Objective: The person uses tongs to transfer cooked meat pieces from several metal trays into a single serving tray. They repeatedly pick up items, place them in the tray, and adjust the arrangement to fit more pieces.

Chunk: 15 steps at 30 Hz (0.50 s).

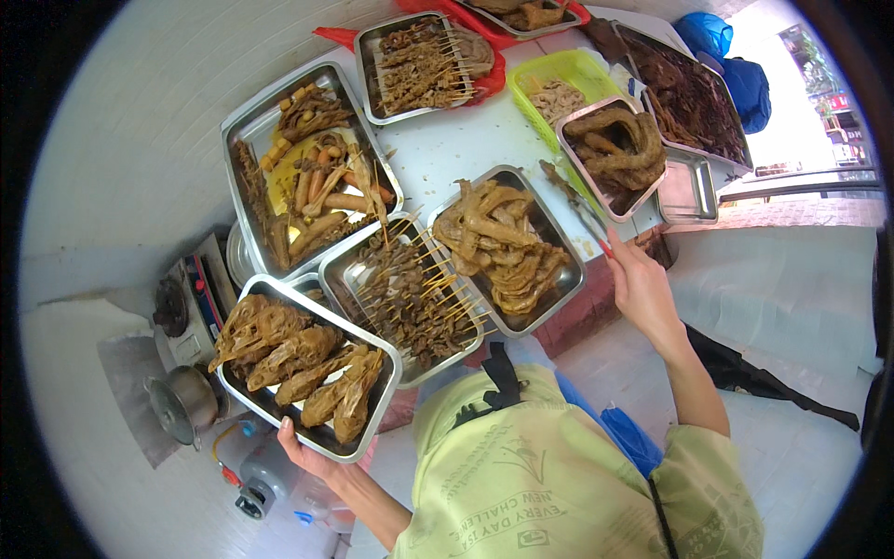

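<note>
My left hand (307, 454) grips the near rim of a metal tray (380, 426), thumb on the edge, fingers hidden underneath. Brown cooked poultry heads (297, 356) lie in that tray. At the right, my right hand (639, 279) is closed around the red handle of a utensil (606, 249), whose long end points up and left between two trays; its exact kind is unclear. Left of that hand stands a tray of brown cooked poultry pieces (503, 237). Between it and the tray of heads is a tray of skewered brown meat (412, 293).
On the white table (454, 150) stand a tray of sausages and skewers (321, 182), a tray of skewers (422, 70), a yellow-green basket (524, 105), a tray of thick brown coils (614, 150) and a dark meat tray (691, 98). A pot (181, 402) and gas cylinder (269, 475) are lower left.
</note>
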Tool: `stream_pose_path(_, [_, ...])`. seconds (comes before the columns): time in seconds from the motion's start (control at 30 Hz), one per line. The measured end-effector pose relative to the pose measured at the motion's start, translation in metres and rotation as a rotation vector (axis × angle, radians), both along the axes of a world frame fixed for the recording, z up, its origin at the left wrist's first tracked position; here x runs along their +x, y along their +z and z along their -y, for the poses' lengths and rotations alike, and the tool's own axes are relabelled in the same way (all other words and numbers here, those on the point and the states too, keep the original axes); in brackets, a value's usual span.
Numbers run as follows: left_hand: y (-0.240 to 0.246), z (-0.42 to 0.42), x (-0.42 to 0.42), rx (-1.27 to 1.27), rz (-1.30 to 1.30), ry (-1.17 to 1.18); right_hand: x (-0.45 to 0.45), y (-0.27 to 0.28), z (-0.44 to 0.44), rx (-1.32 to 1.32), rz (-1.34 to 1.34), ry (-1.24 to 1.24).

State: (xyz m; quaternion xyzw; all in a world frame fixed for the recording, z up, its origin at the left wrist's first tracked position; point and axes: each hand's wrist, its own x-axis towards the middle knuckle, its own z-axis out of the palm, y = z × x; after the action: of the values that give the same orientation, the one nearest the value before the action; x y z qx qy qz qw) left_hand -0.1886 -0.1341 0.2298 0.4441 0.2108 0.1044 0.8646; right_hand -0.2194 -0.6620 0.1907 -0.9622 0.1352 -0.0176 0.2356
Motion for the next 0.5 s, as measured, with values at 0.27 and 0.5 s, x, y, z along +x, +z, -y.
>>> stream_pose_path(0.27, [0.005,0.000,0.006,-0.004,-0.022,-0.032,-0.014,-0.024,-0.008,-0.046,0.039,-0.057])
stream_pose_path(0.5, [0.012,0.006,0.008,-0.003,-0.032,-0.041,0.008,-0.043,-0.022,-0.192,0.049,-0.095])
